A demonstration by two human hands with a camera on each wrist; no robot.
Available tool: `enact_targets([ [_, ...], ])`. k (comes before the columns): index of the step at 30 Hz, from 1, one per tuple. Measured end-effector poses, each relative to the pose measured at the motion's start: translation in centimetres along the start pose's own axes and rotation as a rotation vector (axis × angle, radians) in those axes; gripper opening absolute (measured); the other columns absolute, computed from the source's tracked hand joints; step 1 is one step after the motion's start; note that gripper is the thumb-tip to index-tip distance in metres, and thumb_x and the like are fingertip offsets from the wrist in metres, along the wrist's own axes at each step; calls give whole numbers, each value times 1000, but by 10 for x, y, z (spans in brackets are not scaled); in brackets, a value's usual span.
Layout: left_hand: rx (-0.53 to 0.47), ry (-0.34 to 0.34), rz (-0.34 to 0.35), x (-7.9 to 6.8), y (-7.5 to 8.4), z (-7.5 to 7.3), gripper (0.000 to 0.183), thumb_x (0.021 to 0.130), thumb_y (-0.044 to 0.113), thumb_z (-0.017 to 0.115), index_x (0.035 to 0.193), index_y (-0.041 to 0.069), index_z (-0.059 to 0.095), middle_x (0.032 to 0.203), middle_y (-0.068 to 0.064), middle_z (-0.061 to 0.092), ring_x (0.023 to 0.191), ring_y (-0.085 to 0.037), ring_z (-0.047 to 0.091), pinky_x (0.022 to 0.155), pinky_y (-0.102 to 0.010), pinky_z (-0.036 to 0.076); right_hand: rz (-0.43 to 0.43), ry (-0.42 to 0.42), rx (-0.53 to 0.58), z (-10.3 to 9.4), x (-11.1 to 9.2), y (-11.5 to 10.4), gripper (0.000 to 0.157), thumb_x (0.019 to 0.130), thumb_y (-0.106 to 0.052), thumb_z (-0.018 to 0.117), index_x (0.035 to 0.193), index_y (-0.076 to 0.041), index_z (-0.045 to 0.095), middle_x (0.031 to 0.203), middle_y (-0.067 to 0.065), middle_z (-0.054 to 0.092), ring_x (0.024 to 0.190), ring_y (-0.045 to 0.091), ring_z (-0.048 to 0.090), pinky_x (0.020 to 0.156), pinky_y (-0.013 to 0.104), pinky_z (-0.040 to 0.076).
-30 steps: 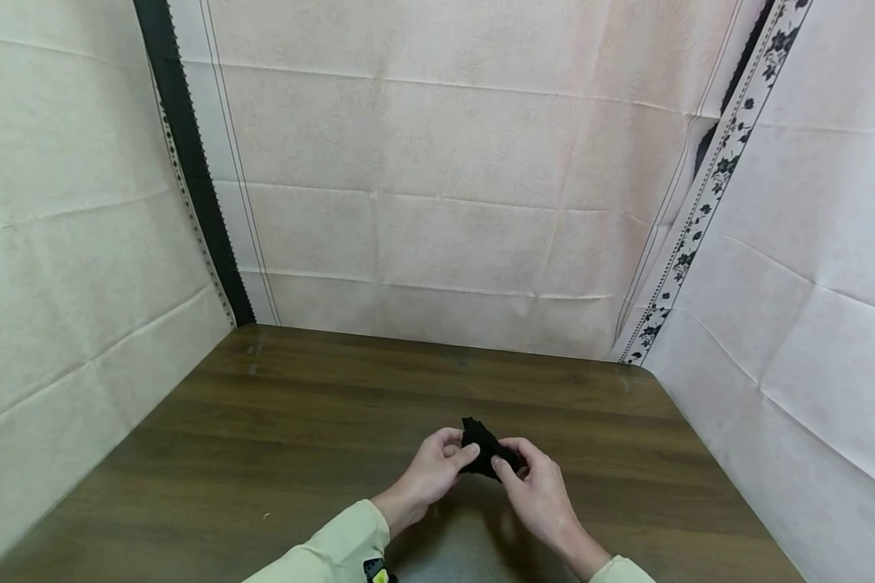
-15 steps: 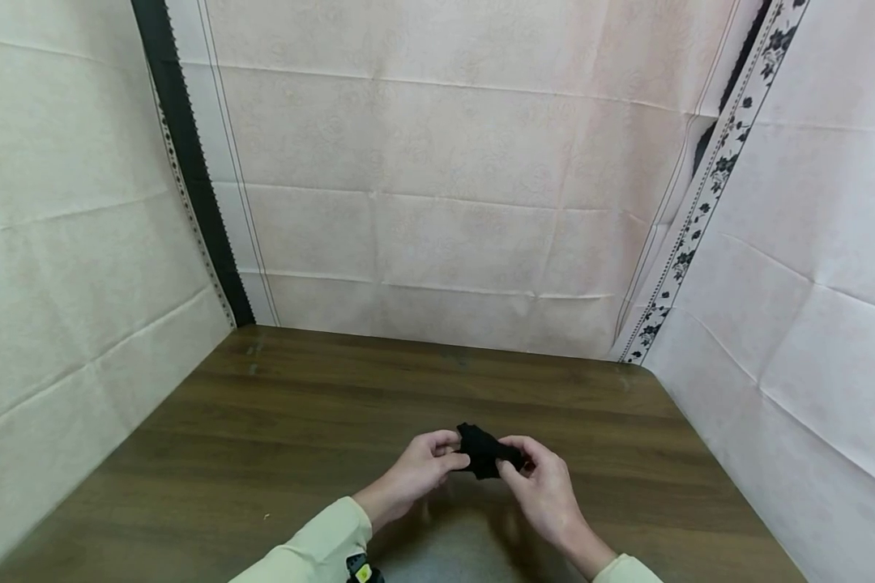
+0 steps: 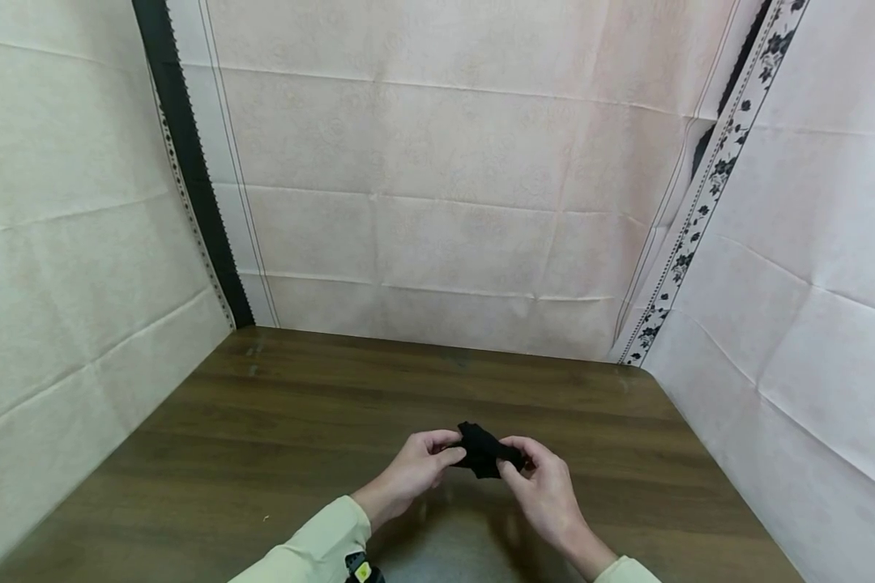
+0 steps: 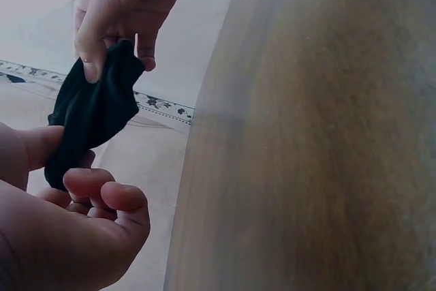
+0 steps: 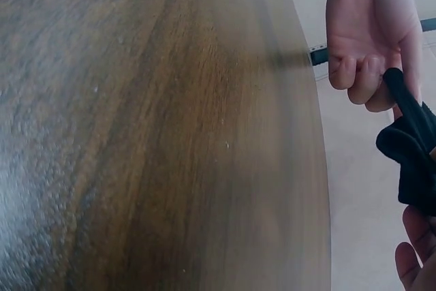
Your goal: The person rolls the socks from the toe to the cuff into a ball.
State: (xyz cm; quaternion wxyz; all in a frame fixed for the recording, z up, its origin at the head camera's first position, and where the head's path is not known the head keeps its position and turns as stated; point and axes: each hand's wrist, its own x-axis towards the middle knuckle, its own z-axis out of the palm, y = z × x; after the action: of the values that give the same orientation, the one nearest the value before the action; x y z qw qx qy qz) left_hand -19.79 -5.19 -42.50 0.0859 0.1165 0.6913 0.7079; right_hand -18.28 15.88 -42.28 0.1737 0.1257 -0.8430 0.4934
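Note:
A small piece of black cloth (image 3: 479,451), bunched and folded, is stretched between both hands above the table. My left hand (image 3: 416,470) pinches its left end between thumb and fingers. At the other end, my right hand (image 3: 543,492) grips the cloth, thumb on the near side. In the left wrist view the black cloth (image 4: 95,103) has soft creases, with the thumb of the right hand (image 4: 126,1) pressed on it. The right wrist view shows a narrow fold of the cloth (image 5: 409,141) at the fingers of the left hand (image 5: 371,28).
Under the hands lies a brown wood-grain table (image 3: 321,405). Pale fabric sheets (image 3: 437,178) with creases hang behind it and on both sides. A black strip (image 3: 189,154) runs down the left corner, a floral border (image 3: 689,235) down the right. A tiny crumb (image 3: 266,517) lies at the left.
My left hand has shifted left along with its sleeve, and its thumb lies nearer the cloth's left end. More of the cloth shows between the hands. My right hand has barely moved.

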Motion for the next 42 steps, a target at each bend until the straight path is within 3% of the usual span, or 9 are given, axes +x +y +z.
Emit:
enact_targets([
  [4, -19, -3, 7, 1, -2, 1, 34, 101, 21, 63, 128, 1, 65, 104, -6, 69, 52, -10, 37, 54, -24, 35, -13, 1, -14, -2, 0, 1, 20, 87, -4, 77, 100, -18, 73, 94, -2, 70, 74, 13, 58, 59, 25, 48],
  [17, -60, -4, -3, 2, -5, 0, 32, 104, 28, 58, 114, 0, 70, 92, 0, 65, 56, -12, 38, 57, -24, 37, -39, -1, -13, -4, -1, 3, 20, 87, -3, 77, 98, -20, 74, 92, -4, 69, 77, 14, 58, 61, 25, 49],
  [29, -64, 15, -13, 1, -4, 0, 36, 104, 32, 58, 107, -1, 71, 87, 1, 65, 56, -12, 39, 57, -24, 36, -87, -15, -30, -5, 0, 4, 24, 87, -5, 78, 99, -26, 74, 93, -10, 68, 82, 15, 57, 59, 25, 48],
  [42, -39, 11, -39, 2, -5, -5, 39, 104, 38, 56, 100, 2, 70, 84, 2, 62, 60, -14, 41, 59, -26, 37, -143, -47, -22, -6, -1, 5, 27, 87, -4, 77, 101, -27, 75, 89, -10, 65, 80, 14, 55, 49, 25, 45],
])
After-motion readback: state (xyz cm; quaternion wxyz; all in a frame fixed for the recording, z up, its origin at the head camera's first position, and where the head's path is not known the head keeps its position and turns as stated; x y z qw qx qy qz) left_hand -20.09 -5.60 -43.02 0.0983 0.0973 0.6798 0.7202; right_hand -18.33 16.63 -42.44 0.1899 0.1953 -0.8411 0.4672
